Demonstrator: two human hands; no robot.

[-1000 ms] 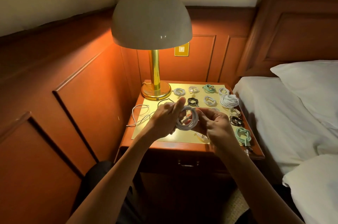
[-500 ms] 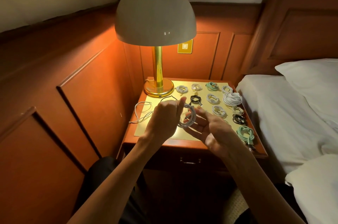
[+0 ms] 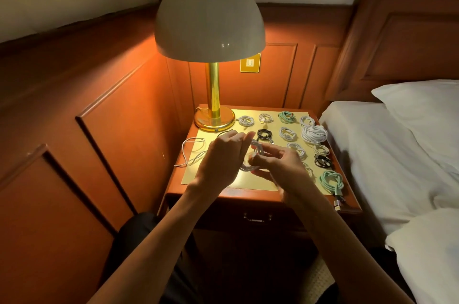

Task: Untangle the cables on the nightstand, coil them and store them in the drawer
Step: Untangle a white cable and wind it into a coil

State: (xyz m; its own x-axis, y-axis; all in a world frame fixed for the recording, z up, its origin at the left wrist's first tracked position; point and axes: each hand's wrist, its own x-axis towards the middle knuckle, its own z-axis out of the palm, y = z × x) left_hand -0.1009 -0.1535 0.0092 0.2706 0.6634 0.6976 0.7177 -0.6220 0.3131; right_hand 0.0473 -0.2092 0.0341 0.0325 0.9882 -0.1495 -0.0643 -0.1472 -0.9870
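Above the nightstand (image 3: 233, 193) both hands work a coiled white cable (image 3: 253, 157). My left hand (image 3: 221, 157) holds the coil's left side, fingers curled round it, index finger raised. My right hand (image 3: 278, 164) pinches the cable's loose end at the coil's top. A loose white cable (image 3: 192, 152) sprawls at the nightstand's left edge. Several finished coils lie in rows to the right: white ones (image 3: 288, 133), a big white bundle (image 3: 314, 133), black ones (image 3: 264, 134), a green one (image 3: 331, 180). The drawer (image 3: 257, 218) below is shut.
A brass lamp (image 3: 213, 114) with a domed shade stands at the back left corner. Wood panelling walls in the left side. The bed (image 3: 387, 154) with white sheets and pillows adjoins the right. A cable plug (image 3: 338, 201) sticks over the front right edge.
My right hand turned from an open, palm-up pose to pinching the cable end over the coil. The coil stays between both hands.
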